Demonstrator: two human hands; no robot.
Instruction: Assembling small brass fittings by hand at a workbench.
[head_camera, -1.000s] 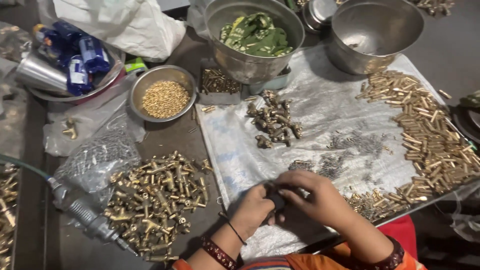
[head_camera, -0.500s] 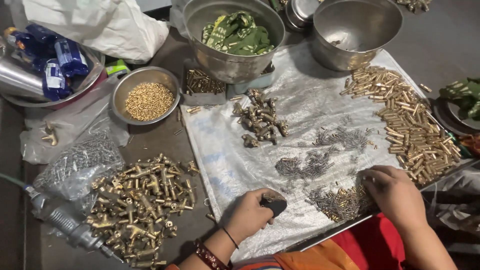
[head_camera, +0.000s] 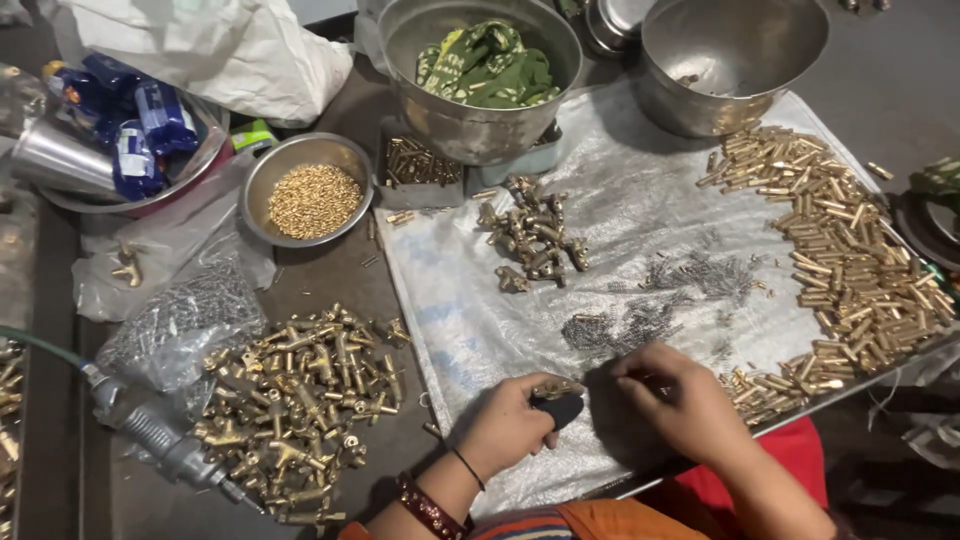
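Note:
My left hand (head_camera: 505, 425) grips a small black-handled tool (head_camera: 560, 408) with a brass fitting (head_camera: 556, 389) resting on its top, near the front edge of the white plastic sheet (head_camera: 470, 310). My right hand (head_camera: 680, 400) sits just right of it, fingertips pinched close to the fitting; whatever small part they hold is hidden. Small dark screws (head_camera: 630, 325) lie scattered just beyond both hands. A long heap of brass pins (head_camera: 850, 270) runs along the sheet's right side.
A heap of brass valve fittings (head_camera: 295, 400) lies at left, beside a pneumatic tool with a hose (head_camera: 150, 435). Behind are a bowl of small brass bits (head_camera: 312, 198), a cluster of brass fittings (head_camera: 535, 235), a steel pot holding green cloth (head_camera: 480, 70) and an empty steel bowl (head_camera: 735, 60).
My right hand has come back from the brass pins at right to meet my left hand over the tool. The camera has shifted slightly.

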